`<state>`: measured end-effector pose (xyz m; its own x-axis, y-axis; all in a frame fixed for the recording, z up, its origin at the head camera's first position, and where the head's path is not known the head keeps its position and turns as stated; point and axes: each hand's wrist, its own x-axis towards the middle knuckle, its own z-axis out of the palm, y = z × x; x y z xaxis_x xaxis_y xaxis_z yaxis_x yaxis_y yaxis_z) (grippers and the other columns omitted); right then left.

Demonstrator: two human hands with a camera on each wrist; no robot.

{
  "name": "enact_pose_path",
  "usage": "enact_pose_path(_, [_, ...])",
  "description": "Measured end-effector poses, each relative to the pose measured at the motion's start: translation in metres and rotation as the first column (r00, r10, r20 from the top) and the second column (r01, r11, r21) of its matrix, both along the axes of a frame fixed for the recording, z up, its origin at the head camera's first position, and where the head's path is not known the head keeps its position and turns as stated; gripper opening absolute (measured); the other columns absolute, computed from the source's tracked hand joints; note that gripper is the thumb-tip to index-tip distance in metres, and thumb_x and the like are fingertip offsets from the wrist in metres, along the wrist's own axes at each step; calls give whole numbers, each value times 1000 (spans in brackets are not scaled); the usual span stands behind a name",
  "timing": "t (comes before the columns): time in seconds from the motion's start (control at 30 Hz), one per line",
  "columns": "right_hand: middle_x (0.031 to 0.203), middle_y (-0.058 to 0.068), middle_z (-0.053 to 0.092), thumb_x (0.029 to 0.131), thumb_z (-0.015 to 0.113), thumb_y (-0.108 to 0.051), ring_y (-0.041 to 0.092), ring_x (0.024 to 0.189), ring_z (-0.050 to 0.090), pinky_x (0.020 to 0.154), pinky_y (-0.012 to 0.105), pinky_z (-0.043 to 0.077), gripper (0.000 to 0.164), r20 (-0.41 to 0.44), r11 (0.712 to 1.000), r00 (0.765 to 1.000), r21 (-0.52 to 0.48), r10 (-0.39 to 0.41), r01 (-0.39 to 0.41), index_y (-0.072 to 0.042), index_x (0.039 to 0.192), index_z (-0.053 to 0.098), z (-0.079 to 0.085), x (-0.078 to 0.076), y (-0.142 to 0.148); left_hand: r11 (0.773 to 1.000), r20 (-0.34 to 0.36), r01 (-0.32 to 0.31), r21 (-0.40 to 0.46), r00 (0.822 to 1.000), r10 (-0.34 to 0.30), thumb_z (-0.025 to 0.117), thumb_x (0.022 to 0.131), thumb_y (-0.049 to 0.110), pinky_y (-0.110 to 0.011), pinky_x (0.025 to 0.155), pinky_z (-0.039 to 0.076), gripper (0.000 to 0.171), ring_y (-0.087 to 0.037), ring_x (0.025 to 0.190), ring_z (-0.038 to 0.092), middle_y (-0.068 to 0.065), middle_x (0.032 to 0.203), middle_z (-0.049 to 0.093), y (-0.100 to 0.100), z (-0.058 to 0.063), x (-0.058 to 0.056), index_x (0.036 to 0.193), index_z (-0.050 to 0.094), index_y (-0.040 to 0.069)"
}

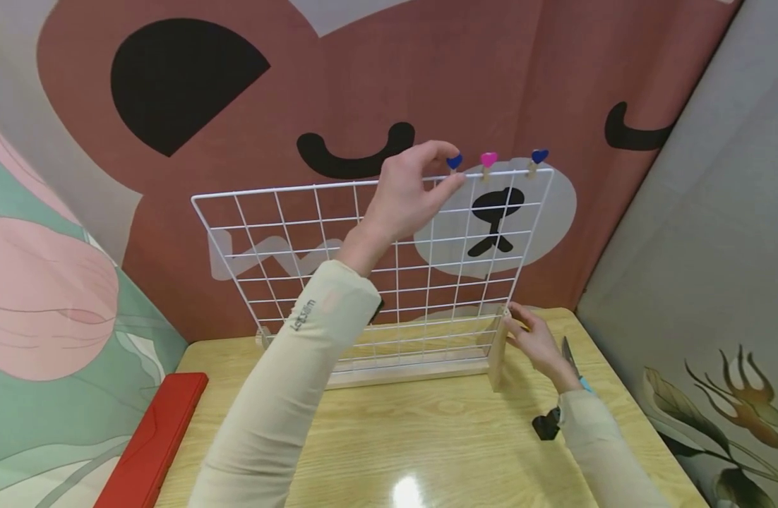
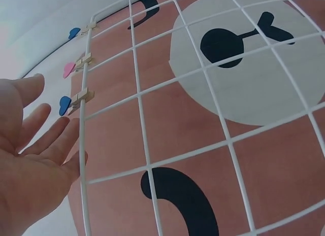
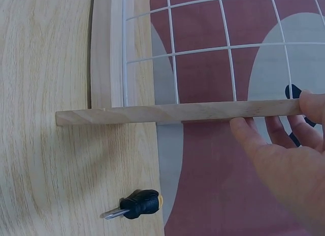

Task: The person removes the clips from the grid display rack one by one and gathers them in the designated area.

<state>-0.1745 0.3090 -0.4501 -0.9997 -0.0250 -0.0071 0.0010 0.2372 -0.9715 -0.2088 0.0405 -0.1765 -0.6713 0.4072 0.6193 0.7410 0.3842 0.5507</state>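
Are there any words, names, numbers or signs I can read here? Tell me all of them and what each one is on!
None can be read for sure.
Cream cloth left sleeve: dark slanted lettering near its cuff, too small and blurred to read.
Blue and pink heart-topped wooden clothespins: heart shapes, no writing that I can see.
Long flat red case: no readable writing.

The left arm point(image 1: 262, 430) reaches high in a long cream cloth sleeve point(image 1: 328, 310) with dark letters point(image 1: 302, 315) near its end. The bare left hand point(image 1: 411, 187) is loose — thumb and fingers apart. The right arm point(image 1: 611, 466), in a matching cream cloth sleeve point(image 1: 582, 420), reaches lower, and the bare right hand point(image 1: 540, 347) holds on with bent fingers.
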Motion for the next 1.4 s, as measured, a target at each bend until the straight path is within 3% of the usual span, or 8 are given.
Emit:
enact_pose_path(0.17, [148,33,22,104,40,-10,46,133,29,100,50,37,54,5,1000,1000,-5,-6,6,8,149,16,1,1,2,999,23,-34,-13,999,34,67,91,18,-20,85,50,33,-13,101,65,-7,114,63,6,2,-1,122,60,5])
enact_pose_path(0.33, [148,34,23,103,41,-9,47,133,30,100,50,38,53,-2,1000,1000,-5,-8,8,9,148,18,1,2,4,990,43,-125,-58,991,128,64,93,22,-19,84,48,37,-10,100,63,-4,117,65,13,6,-3,127,59,8])
enact_pose_path(0.47, [148,33,23,103,41,-10,47,132,30,100,49,39,54,1,1000,1000,-2,-12,12,9,148,18,0,4,4,978,72,-176,-111,980,185,60,96,24,-19,73,47,36,-10,84,60,-3,113,67,18,6,-4,128,59,8])
enact_pose_path(0.6, [148,33,23,103,41,-10,47,133,31,99,48,39,54,6,1000,1000,5,-17,17,7,149,18,0,6,6,972,57,-201,-124,976,209,59,96,22,-20,66,46,31,-10,74,59,-3,101,69,22,6,-5,123,63,7])
enact_pose_path(0.8, [148,33,22,103,42,-10,47,133,31,99,47,40,55,3,1000,1000,10,-16,16,7,149,18,2,7,5,972,50,-210,-101,975,216,59,96,20,-19,69,47,21,-8,77,60,-1,98,70,23,7,-6,113,68,10])
enact_pose_path(1.2, [148,33,22,103,42,-9,47,133,30,99,49,39,54,-3,1000,1000,16,-10,10,9,148,19,2,9,5,987,-42,-161,4,986,161,64,93,12,-15,71,44,11,-8,77,61,-2,93,71,23,6,-5,100,71,6])
enact_pose_path(1.4, [147,34,25,103,42,-9,47,131,32,98,48,40,53,3,1000,1000,8,-16,16,9,148,20,2,8,6,990,-46,-137,22,989,137,66,91,9,-14,70,44,8,-6,77,62,-1,91,72,23,6,-5,96,72,6])
